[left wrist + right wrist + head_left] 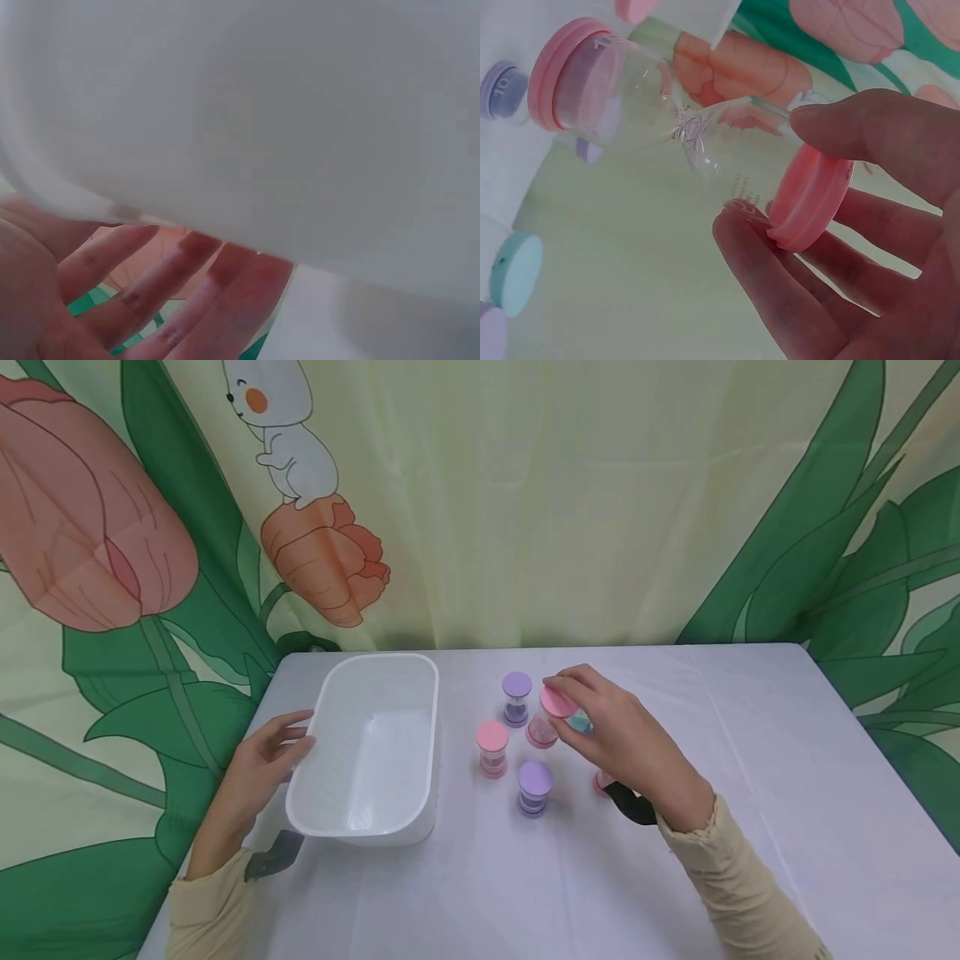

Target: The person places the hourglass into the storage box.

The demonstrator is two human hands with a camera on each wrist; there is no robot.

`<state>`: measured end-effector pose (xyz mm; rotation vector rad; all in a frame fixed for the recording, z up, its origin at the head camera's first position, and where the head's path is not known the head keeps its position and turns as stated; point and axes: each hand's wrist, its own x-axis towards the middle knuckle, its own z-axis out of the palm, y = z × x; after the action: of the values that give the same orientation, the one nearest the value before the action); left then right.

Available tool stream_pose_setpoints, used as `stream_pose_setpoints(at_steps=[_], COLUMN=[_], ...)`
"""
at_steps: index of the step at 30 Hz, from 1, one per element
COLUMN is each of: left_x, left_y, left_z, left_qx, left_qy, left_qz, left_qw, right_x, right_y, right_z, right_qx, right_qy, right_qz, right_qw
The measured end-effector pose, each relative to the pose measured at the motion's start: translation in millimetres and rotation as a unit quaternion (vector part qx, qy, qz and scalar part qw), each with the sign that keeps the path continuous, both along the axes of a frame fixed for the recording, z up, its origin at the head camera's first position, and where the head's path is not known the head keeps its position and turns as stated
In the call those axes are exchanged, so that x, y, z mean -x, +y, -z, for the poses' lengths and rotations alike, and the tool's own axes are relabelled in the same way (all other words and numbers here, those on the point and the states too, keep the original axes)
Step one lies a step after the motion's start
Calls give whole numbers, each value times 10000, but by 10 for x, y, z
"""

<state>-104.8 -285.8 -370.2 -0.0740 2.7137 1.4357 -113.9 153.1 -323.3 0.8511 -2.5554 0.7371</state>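
Note:
My right hand [622, 735] pinches the pink cap of a clear sand timer [641, 97] between thumb and fingers. That timer is tilted, its lower pink end close to the table. My left hand [258, 764] touches the left side of a white plastic bin [412, 822], its fingers fairly straight in the left wrist view. Around the right hand stand a purple sand timer [517, 685], a second pink one [492, 737] and a nearer purple one [535, 778]. Partly hidden by the right hand are a teal timer [581, 722] and another pink one [602, 782].
The bin stands on a table with a white cloth [465, 893], left of the timers. Behind the table hangs a curtain [510, 527] printed with a rabbit, a carrot, a tulip and leaves. Dark straps show at both wrists.

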Motion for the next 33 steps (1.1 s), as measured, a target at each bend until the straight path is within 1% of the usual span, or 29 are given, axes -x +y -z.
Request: stream_pose_setpoints(at_steps=[4, 11, 18, 23, 29, 33], left_x=[1, 19, 25, 27, 24, 17], left_y=[7, 15, 1, 0, -11, -16], left_z=[-2, 0, 28, 56, 40, 24], left_qx=[19, 39, 113, 74, 1, 14], left_qy=[-17, -9, -54, -82, 19, 6], left_qz=[-55, -17, -26, -6, -19, -16], left_qw=[10000, 10000, 9999, 9999, 10000, 10000], right_x=[15, 57, 117, 136, 157, 170], right_y=[-45, -155, -259, -321, -407, -469], right_z=[-62, -140, -172, -190, -249, -280], right_qx=[84, 44, 15, 95, 53, 82], right_qy=[77, 82, 121, 201, 213, 207], right_qz=[-77, -151, -261, -401, -501, -551], right_qw=[9999, 9998, 9996, 9989, 9985, 9982])
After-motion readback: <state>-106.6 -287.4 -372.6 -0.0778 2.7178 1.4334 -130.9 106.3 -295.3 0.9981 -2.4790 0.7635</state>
